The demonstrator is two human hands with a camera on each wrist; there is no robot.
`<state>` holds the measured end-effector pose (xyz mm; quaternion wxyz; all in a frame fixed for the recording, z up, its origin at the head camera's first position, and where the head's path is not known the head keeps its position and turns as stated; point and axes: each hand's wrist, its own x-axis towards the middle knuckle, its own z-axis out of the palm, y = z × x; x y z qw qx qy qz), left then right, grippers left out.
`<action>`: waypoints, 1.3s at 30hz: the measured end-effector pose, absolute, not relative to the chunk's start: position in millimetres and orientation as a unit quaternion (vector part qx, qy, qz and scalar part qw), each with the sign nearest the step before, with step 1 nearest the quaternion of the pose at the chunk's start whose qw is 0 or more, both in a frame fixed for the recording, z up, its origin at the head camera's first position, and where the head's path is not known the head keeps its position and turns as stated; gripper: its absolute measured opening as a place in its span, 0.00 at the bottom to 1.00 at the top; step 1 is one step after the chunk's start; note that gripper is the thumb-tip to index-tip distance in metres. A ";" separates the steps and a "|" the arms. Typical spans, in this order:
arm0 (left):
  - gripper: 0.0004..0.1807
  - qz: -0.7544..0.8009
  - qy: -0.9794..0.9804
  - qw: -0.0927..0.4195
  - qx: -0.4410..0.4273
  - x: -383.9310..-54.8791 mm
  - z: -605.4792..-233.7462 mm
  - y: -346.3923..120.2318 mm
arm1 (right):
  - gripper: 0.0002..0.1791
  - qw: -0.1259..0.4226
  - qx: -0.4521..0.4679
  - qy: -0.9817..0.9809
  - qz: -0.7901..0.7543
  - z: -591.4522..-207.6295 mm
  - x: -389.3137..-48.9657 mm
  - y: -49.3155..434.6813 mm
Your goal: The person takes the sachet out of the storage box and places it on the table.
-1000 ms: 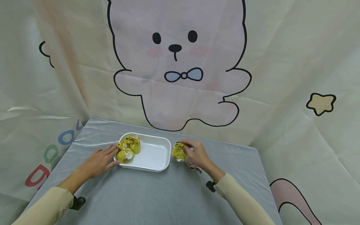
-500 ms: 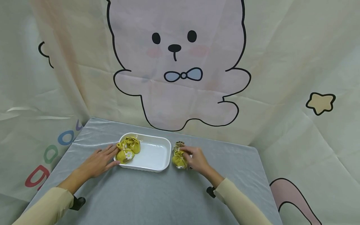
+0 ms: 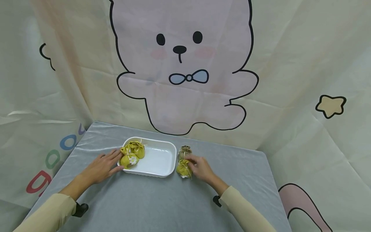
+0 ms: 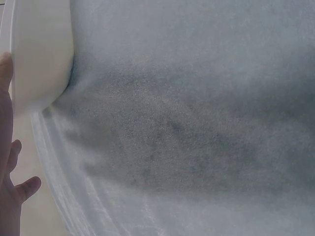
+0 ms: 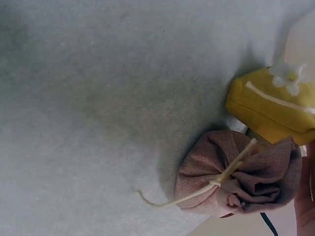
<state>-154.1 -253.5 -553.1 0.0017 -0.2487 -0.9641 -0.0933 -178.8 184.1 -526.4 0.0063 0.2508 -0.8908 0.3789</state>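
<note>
My left hand lies with extended fingers along the left rim of a white tray; in the left wrist view only its edge and some fingertips show beside the tray wall. Two yellow drawstring pouches sit in the tray's left end, one with a white flower. To the right of the tray, my right hand pinches the gathered top of another yellow pouch. Just behind it stands an olive-brown pouch. The right wrist view also shows a dusty-pink pouch close to that hand; the hand hides it in the head view.
A grey cloth covers the table. Behind it hangs a cream backdrop with a cartoon bear. The table's right edge runs beyond the right arm.
My right hand has drawn the yellow pouch toward the front beside the tray, and the olive-brown pouch has come into view behind it. The left hand and tray have stayed put.
</note>
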 end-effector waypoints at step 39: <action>0.38 -0.095 -0.965 0.001 -0.245 -152.4 -549.7 -251.9 | 0.30 -0.094 0.250 -0.897 0.353 -462.9 -208.3 112.6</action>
